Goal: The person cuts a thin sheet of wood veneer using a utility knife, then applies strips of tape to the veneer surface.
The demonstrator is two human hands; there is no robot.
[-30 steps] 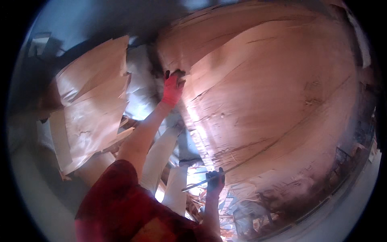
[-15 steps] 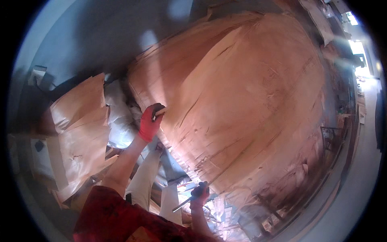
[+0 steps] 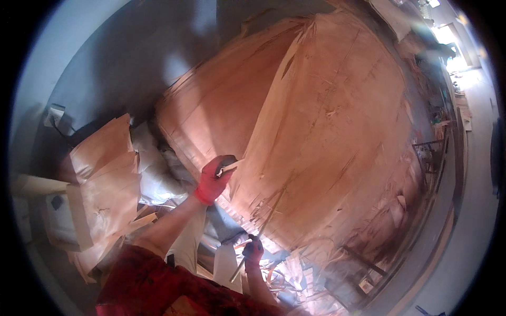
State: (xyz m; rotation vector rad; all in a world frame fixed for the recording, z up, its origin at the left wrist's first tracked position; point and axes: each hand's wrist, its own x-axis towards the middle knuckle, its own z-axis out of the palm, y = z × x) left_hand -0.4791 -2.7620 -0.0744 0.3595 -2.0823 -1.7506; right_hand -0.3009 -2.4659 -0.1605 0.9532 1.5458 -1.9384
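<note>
A large, thin, reddish-tan wood veneer sheet (image 3: 337, 137) lies on a broad stack. My left hand (image 3: 215, 180), in a red glove with dark fingers, is closed on this sheet's left edge. The edge is raised there, and another veneer sheet (image 3: 211, 110) shows beneath it. Lower and nearer to me, my right hand (image 3: 253, 249), gloved alike, is wrapped round a long thin stick (image 3: 237, 270). The stick's near end sticks out below the hand, and its far part runs up across the veneer.
Torn veneer pieces (image 3: 108, 184) stand beside a pale box-like object (image 3: 66, 213) on the left. Crumpled silvery plastic (image 3: 153, 174) lies between them and the stack. Broken scraps (image 3: 300, 274) litter the floor by my right hand. A long rail (image 3: 429, 242) runs along the right.
My left hand has moved right and nearer with the veneer edge, baring more of the sheet beneath. My right hand has shifted slightly left, and the stick stands steeper.
</note>
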